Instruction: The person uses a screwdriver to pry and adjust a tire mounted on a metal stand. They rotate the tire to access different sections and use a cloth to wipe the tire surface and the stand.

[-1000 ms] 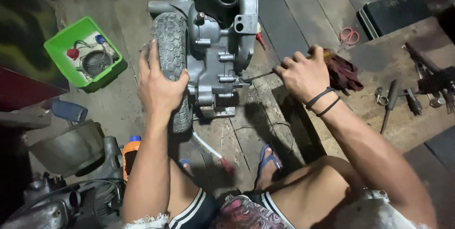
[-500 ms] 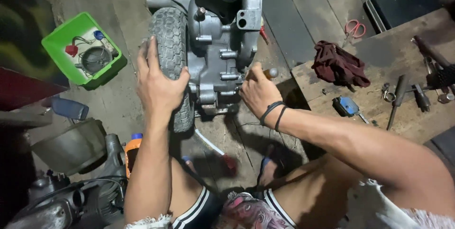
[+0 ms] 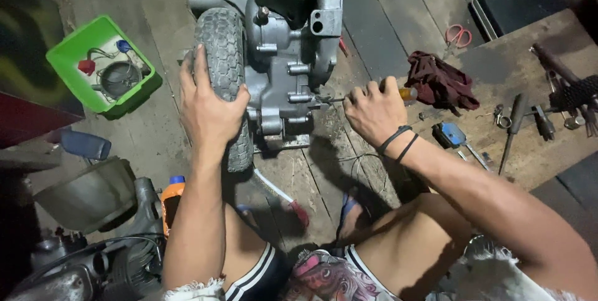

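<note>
On the wooden floor [image 3: 156,145] stands a grey engine [image 3: 286,70] with a knobbly tyre [image 3: 225,58] on its left side. The left hand [image 3: 208,105] lies on the tyre, fingers spread over the tread. Right of the engine, the right hand [image 3: 372,111] has its fingers curled tight around a screwdriver [image 3: 364,97], whose tip touches the engine casing.

The engine unit [image 3: 286,70] stands on the floor [image 3: 156,133], its tyre [image 3: 224,70] on its left side. Far left lies a tray [image 3: 75,52] holding a round part [image 3: 118,78]. Right stands the table [image 3: 498,70], carrying a rag [image 3: 439,83], tools [image 3: 514,120] and, farther off, scissors [image 3: 458,35].
</note>
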